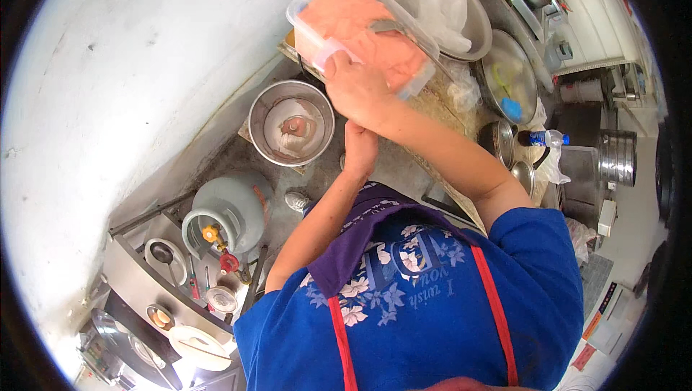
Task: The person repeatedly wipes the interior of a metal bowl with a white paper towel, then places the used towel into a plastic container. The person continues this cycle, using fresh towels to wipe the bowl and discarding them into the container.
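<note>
A clear plastic tub (427,80) holds a smooth orange-pink mass (346,12), with a flat metal utensil (386,26) resting in it. My right hand (357,85) is at the tub's near side, its fingers closed on a pale, translucent plastic piece (336,51); blur hides whether this belongs to the tub. Below the right wrist is my left hand (361,145), with its fingers partly hidden; whether it holds anything cannot be told. To the left stands a round steel pot (292,159) with a raised centre and pinkish residue inside.
A grey gas cylinder (232,196) stands lower left, near a steel counter (146,272) with dishes. Wide metal basins (484,39) holding plastic bags, several pans (497,142) and a bottle (535,138) line the right. A white wall (135,66) rises at left.
</note>
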{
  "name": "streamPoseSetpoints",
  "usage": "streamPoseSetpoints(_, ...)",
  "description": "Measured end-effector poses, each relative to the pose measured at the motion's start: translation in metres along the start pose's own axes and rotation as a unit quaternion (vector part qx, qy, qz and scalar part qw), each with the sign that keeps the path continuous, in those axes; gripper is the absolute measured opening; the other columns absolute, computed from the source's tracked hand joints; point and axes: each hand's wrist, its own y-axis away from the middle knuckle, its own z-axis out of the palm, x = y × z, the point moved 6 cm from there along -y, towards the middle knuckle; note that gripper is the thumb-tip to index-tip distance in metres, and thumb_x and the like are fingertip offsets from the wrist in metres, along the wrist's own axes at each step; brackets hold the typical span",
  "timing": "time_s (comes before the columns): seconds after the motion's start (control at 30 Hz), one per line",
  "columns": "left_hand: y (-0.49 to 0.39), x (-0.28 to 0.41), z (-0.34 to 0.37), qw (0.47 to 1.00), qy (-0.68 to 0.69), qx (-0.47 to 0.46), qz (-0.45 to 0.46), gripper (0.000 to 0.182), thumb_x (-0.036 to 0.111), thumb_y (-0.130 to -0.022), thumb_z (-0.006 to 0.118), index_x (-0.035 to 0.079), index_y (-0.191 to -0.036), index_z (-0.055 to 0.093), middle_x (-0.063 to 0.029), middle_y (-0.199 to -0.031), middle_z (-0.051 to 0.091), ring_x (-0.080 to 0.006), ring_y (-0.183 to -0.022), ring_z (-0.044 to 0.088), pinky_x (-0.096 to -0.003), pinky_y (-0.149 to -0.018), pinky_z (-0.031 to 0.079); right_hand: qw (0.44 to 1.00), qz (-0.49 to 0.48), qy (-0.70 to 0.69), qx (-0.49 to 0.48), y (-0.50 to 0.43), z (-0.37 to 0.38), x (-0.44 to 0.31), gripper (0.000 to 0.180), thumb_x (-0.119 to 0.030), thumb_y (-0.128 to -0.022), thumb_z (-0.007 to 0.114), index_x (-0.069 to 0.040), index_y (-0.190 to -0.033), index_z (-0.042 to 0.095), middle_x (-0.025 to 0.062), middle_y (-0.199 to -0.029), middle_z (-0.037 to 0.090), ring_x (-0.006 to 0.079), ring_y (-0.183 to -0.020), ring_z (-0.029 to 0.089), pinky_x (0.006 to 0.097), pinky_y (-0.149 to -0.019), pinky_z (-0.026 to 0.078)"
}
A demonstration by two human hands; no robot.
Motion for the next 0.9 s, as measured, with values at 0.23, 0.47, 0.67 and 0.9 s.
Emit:
streamPoseSetpoints(0.23, 0.003, 0.008, 0.004, 1.0, 0.016, -0.01, -0.008, 0.038, 0.0, -0.084, 0.047, -0.003, -0.122, 0.044, -0.0054, -0.112, 0.052, -0.0128, -0.099, 0.049, -0.0256, -0.083, 0.04, 0.978, -0.08, -0.046, 0.189, -0.005, -0.06, 0.002, 0.026, -0.013, -0.071, 0.054, 0.005, -0.089, 0.058, 0.016, -0.081, 0.057, 0.0244, -0.055, 0.059, 0.0386, -0.047, 0.047)
streamPoseSetpoints(0.47, -0.002, 0.002, 0.004, 0.998, 0.051, -0.033, -0.019, 0.051, -0.007, -0.08, 0.041, 0.002, -0.13, 0.037, -0.0068, -0.114, 0.052, -0.0156, -0.1, 0.052, -0.027, -0.086, 0.041, 0.873, 0.19, -0.434, 0.119, -0.01, -0.068, 0.112, 0.027, -0.007, -0.077, 0.051, 0.001, -0.102, 0.057, 0.0143, -0.079, 0.063, 0.0194, -0.07, 0.061, 0.0318, -0.061, 0.047)
streamPoseSetpoints(0.67, 0.003, 0.0, 0.003, 0.998, 0.051, -0.041, -0.008, 0.054, -0.007, -0.081, 0.041, 0.002, -0.134, 0.032, -0.008, -0.114, 0.051, -0.0167, -0.1, 0.052, -0.0277, -0.087, 0.041, 0.583, 0.309, -0.731, 0.172, 0.004, -0.045, 0.136, 0.025, -0.003, -0.076, 0.055, 0.004, -0.099, 0.056, 0.0092, -0.092, 0.062, 0.0158, -0.079, 0.06, 0.0272, -0.072, 0.049)
streamPoseSetpoints(0.9, 0.035, -0.045, -0.068, 0.997, -0.056, 0.037, 0.038, 0.046, -0.009, -0.08, 0.041, 0.0, -0.125, 0.041, -0.0097, -0.103, 0.057, -0.016, -0.089, 0.057, -0.0268, -0.082, 0.044, 0.654, 0.229, -0.72, 0.027, 0.018, -0.018, 0.043, 0.022, -0.006, -0.082, 0.052, 0.003, -0.102, 0.053, 0.0092, -0.091, 0.062, 0.0143, -0.077, 0.06, 0.0275, -0.066, 0.048)
